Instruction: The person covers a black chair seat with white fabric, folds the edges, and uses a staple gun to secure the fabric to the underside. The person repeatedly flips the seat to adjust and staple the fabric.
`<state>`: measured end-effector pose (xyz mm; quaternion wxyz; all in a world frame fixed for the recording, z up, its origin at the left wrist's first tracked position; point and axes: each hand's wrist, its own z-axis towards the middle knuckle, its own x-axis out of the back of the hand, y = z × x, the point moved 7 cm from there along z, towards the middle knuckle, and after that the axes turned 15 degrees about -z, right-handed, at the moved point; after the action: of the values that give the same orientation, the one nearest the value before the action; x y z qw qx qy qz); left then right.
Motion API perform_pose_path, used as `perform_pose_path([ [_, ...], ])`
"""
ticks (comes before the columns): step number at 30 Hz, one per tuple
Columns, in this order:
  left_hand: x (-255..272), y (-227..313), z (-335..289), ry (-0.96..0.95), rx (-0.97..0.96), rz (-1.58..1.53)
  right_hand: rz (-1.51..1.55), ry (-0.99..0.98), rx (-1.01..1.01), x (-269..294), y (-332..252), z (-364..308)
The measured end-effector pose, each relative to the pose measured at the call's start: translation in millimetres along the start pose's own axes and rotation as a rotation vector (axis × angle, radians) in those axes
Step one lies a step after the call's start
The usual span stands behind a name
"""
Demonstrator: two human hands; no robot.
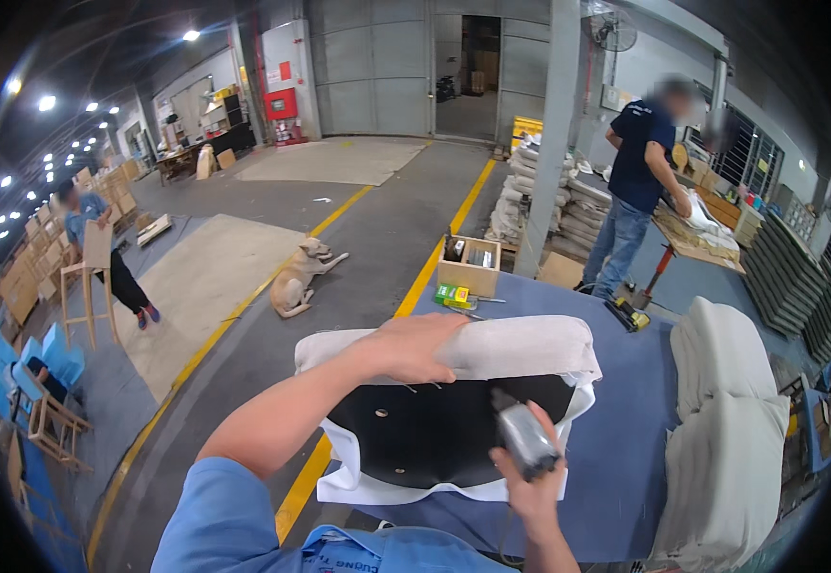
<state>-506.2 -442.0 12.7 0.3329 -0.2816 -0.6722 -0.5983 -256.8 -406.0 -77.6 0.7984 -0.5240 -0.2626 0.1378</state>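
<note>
A seat cushion [525, 349] in light beige fabric is tipped up on the blue-topped table [626, 392], its black underside [425, 430] facing me. White cloth [344, 463] hangs loose around the sides and lower edge. My left hand [411, 349] lies over the cushion's upper edge and grips it, thumb on the near side. In my right hand [532, 492] is a silver and black staple gun [524, 437], its nose pointing at the underside just below the fabric roll. Whether the nose touches the panel I cannot tell.
Beyond the cushion are a wooden box [470, 265] and a green-yellow packet [454, 294]. A black and yellow tool [626, 313] lies at the table's far right. Stacked beige cushions [726, 430] stand right. A dog [306, 277] lies on the floor; two people work farther off.
</note>
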Motion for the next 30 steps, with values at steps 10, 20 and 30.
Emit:
perform_pose_path([
  [10,41,-82,-144,0.433,0.335,-0.053,-1.110,0.144,-0.322,179,198,-45],
  [20,17,-11,-143,0.297,0.535,-0.059,-1.356,-0.065,-0.212,177,288,-83],
  [30,-9,5,-113,0.202,0.336,-0.434,-0.507,-0.388,0.007,39,110,-17],
])
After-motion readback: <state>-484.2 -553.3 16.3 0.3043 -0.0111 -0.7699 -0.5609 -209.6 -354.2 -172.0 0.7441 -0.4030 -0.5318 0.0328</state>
